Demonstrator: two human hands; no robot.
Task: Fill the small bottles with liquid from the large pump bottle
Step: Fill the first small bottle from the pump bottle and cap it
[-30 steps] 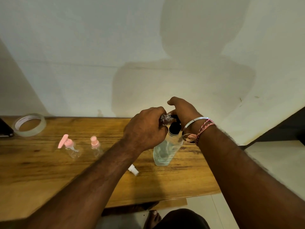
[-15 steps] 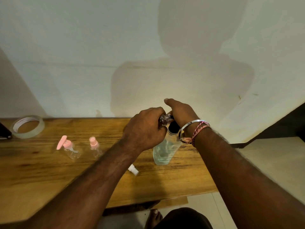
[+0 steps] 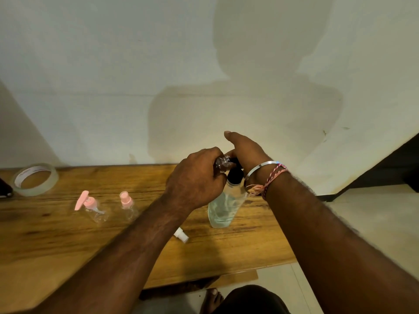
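The large clear pump bottle (image 3: 223,207), partly full of pale liquid with a black pump top, stands on the wooden table (image 3: 68,241). My left hand (image 3: 197,177) grips a small clear bottle (image 3: 223,163) and holds its open neck against the pump's spout. On the pump head rests my right hand (image 3: 246,150), its thumb stretched out straight; the fingers are hidden behind the pump. Two small clear bottles stand to the left, one with a pink pump cap (image 3: 89,206), one with a pink spray cap (image 3: 127,203). A white cap (image 3: 181,235) lies beside my left forearm.
A roll of clear tape (image 3: 34,179) lies at the table's back left, beside a dark object (image 3: 3,189) at the frame edge. A pale wall rises right behind the table. The table's front edge runs below my arms, with the floor and my foot (image 3: 210,298) beneath.
My right hand's thumb has straightened and lifted while the hand stays on the pump head. The left hand and the small bottle have stayed at the spout.
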